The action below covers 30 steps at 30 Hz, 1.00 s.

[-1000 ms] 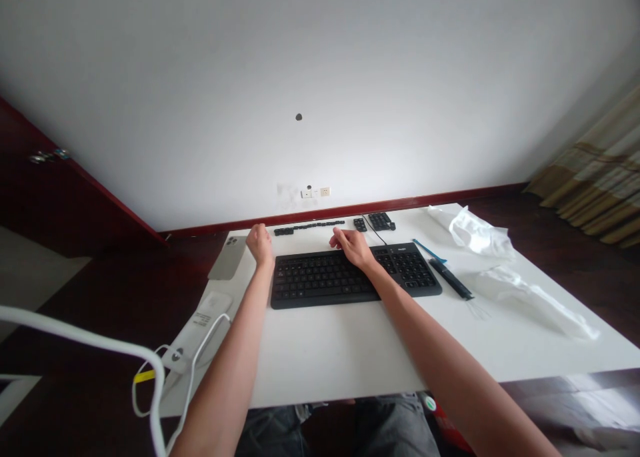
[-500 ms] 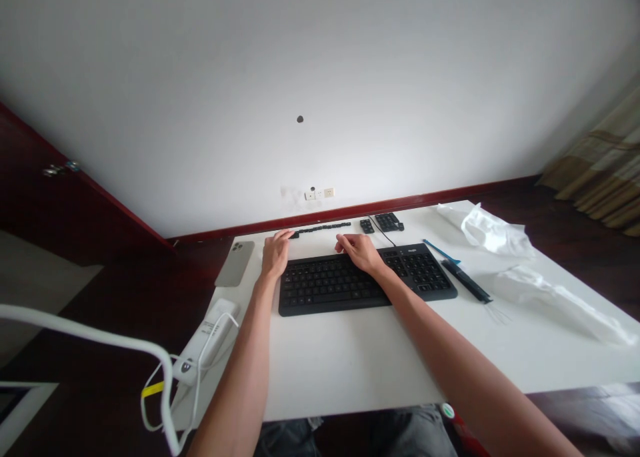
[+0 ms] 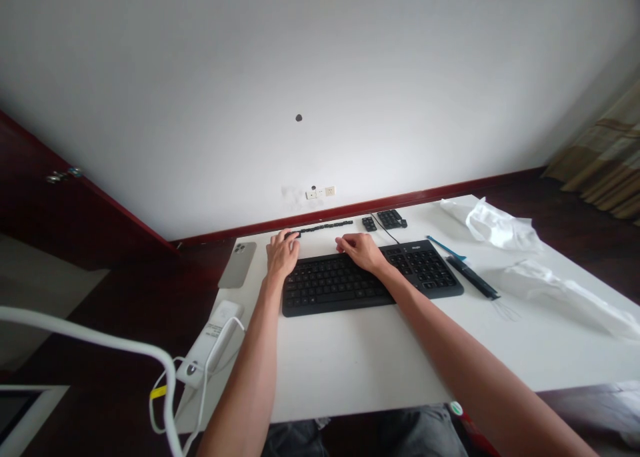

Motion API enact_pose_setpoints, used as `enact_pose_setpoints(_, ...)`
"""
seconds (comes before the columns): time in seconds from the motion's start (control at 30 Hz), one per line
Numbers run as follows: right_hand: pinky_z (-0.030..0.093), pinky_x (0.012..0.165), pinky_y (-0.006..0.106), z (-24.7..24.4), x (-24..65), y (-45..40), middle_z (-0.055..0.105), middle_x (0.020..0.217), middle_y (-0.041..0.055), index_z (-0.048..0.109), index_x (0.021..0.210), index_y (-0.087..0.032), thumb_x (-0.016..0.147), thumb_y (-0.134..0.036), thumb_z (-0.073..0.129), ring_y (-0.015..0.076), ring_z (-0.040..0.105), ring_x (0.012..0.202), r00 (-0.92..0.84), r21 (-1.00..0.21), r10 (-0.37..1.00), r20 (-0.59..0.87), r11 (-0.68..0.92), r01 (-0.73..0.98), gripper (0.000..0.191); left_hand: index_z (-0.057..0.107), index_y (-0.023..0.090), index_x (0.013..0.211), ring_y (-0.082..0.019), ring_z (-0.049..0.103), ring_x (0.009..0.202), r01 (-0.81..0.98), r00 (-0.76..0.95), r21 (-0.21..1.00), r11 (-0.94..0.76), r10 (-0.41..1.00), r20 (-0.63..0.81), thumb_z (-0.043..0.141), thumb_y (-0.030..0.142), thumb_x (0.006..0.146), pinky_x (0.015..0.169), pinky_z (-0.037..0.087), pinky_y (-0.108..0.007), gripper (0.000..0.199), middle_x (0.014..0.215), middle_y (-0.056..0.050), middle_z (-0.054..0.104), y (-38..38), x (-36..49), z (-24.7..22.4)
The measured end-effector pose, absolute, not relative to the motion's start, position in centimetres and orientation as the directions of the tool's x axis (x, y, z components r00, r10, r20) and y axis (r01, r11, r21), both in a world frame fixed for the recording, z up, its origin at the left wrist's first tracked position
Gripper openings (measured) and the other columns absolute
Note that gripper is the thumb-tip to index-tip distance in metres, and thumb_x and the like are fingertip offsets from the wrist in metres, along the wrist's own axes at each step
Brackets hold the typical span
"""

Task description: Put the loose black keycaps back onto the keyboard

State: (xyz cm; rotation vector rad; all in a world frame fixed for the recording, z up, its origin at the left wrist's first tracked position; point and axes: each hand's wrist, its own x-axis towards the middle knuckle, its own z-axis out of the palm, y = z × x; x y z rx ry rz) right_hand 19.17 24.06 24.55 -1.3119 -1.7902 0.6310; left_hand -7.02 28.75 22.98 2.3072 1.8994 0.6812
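A black keyboard (image 3: 340,287) lies on the white table (image 3: 350,363). My left hand (image 3: 283,253) is beyond its upper left corner, fingers apart, with the fingertips at the left end of a row of loose black keycaps (image 3: 327,226). Over the keyboard's top edge rests my right hand (image 3: 361,250), its fingers curled together; whatever they hold, if anything, is too small to make out. Further back are a small group of keycaps (image 3: 369,224) and a larger block of keycaps (image 3: 391,219), with the keyboard's cable running between them.
A phone (image 3: 238,265) and a white power strip (image 3: 210,340) with cables lie on the left. Right of the keyboard are a blue tool (image 3: 446,248), a black brush-like tool (image 3: 473,277) with thin wires and crumpled white plastic (image 3: 493,223).
My left hand has shifted slightly right, and its fingers now reach over the left end of the keycap row. My right hand has barely moved. The view has shifted a little.
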Motion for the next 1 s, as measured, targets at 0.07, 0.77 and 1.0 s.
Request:
enact_pose_setpoints(0.07,0.042,0.068,0.028,24.6,19.2,24.0,0.076,0.073,0.0029,0.072,0.071,-0.019,0.099,-0.041,0.054,0.0171,0.065,0.067,-0.139,-0.771,0.940,0.311,0.335,0.542,0.040,0.069,0.030,0.134,-0.030,0.038,0.147,0.922,0.132,0.312,-0.231,0.942,0.307,0.042,0.036,0.103,0.122,0.031,-0.050,0.041,0.160,-0.004,0.045,28.8,-7.0,22.7)
enact_pose_setpoints(0.77,0.041,0.066,0.027,24.4,19.3,24.0,0.078,0.076,0.0026,0.073,0.070,-0.018,0.096,-0.037,0.058,0.0159,0.064,0.066,-0.166,-0.759,0.936,0.311,0.350,0.549,0.035,0.072,0.026,0.107,-0.028,0.056,0.121,0.908,0.141,0.295,-0.298,0.880,0.453,0.053,0.011,0.090,0.112,0.043,-0.044,0.029,0.120,-0.007,0.068,28.3,-8.4,23.2)
enact_pose_setpoints(1.0,0.041,0.066,0.028,24.4,19.3,24.0,0.078,0.076,0.0028,0.072,0.070,-0.018,0.097,-0.037,0.057,0.0164,0.065,0.066,-0.174,-0.749,0.931,0.320,0.361,0.555,0.036,0.073,0.027,0.120,-0.027,0.060,0.115,0.882,0.207,0.329,-0.337,0.905,0.372,0.053,0.018,0.096,0.106,0.049,-0.040,0.033,0.129,-0.005,0.069,27.9,-8.3,23.3)
